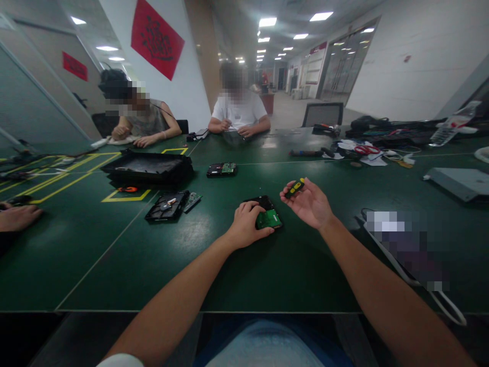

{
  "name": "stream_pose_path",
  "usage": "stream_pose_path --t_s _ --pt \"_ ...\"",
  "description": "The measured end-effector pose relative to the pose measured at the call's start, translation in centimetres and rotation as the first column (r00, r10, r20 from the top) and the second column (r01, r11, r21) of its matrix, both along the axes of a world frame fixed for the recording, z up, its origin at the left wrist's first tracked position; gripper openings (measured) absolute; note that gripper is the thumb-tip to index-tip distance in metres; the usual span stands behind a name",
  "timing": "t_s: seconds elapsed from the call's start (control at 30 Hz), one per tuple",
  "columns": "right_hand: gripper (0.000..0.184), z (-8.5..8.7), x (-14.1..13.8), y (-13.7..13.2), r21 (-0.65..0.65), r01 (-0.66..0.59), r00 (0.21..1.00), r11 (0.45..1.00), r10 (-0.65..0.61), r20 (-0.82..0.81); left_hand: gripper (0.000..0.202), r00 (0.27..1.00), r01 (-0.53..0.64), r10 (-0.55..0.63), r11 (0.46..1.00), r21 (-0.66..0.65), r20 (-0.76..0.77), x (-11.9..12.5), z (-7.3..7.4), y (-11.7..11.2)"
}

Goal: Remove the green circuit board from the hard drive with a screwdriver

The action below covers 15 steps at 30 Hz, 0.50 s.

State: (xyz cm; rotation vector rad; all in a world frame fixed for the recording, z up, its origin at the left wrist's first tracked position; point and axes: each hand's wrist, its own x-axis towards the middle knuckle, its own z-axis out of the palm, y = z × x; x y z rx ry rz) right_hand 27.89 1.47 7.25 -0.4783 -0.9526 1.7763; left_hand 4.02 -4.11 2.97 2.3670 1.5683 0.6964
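My left hand [244, 225] is wrapped over a hard drive [270, 219] lying on the green table, fingers across its top and thumb along its near edge. The drive's green circuit board faces up; its left part is hidden under my fingers. Just to the right and a little above the table, my right hand [312, 206] pinches a small black-and-yellow screwdriver [294, 188] between thumb and fingers. I cannot make out the tool's tip. The screwdriver is apart from the drive.
Another hard drive [221, 169] lies farther back. To the left are an open black tray [166, 206] with small parts, a loose circuit board [192, 202] and stacked black bins [148, 168]. A phone-like device [405, 250] lies right. Two people sit opposite; another person's hand [19, 217] shows far left.
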Motion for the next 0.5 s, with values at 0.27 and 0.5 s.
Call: stream_pose_path --t_s 0.27,0.5 --pt "0.027 0.08 -0.26 -0.28 -0.003 -0.006 1.000 1.000 0.006 -0.013 0.062 1.000 -0.007 0.007 1.000 -0.001 0.005 -0.01 0.01 0.10" --pt "0.028 -0.18 -0.17 -0.09 -0.003 -0.027 1.000 1.000 0.027 0.000 0.063 1.000 -0.002 0.002 1.000 0.001 -0.013 -0.05 -0.11 0.15"
